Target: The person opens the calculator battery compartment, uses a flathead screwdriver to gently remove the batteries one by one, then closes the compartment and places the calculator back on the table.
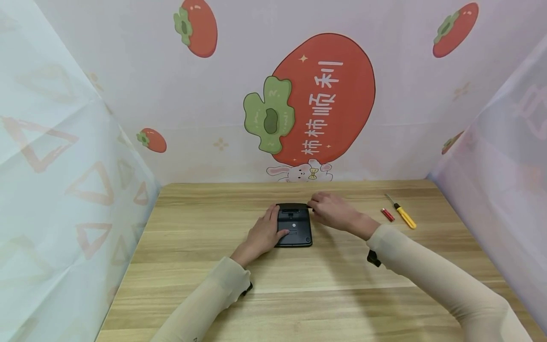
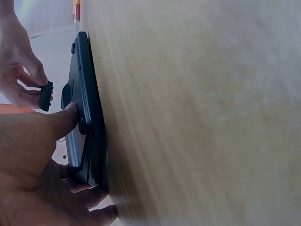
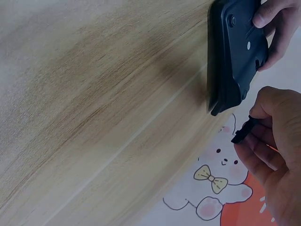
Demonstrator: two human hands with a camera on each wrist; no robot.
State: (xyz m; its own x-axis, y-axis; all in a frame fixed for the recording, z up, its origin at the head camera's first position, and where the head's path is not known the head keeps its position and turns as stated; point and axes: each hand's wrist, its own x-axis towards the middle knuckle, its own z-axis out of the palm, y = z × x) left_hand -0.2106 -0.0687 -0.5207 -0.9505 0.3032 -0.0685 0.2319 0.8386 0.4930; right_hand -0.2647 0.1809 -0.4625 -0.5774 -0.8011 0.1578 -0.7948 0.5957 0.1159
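Observation:
A black calculator [image 1: 301, 233] lies face down on the wooden table, its back with an open battery slot [image 1: 290, 210] turned up. My left hand [image 1: 264, 233] grips its left side, thumb [image 2: 66, 120] on the back and fingers round the edge. Just off the calculator's far right corner, my right hand [image 1: 335, 211] pinches a small black battery cover [image 3: 244, 130] between thumb and fingertips. In the right wrist view a gap shows between the cover and the calculator [image 3: 242, 52].
Right of my right hand lies a small red battery [image 1: 387, 214]. Beside it is a screwdriver [image 1: 405, 216] with a yellow and black handle, its tip pointing away. A printed cloth wall [image 1: 213, 164] stands along the table's far edge, with more cloth at both sides.

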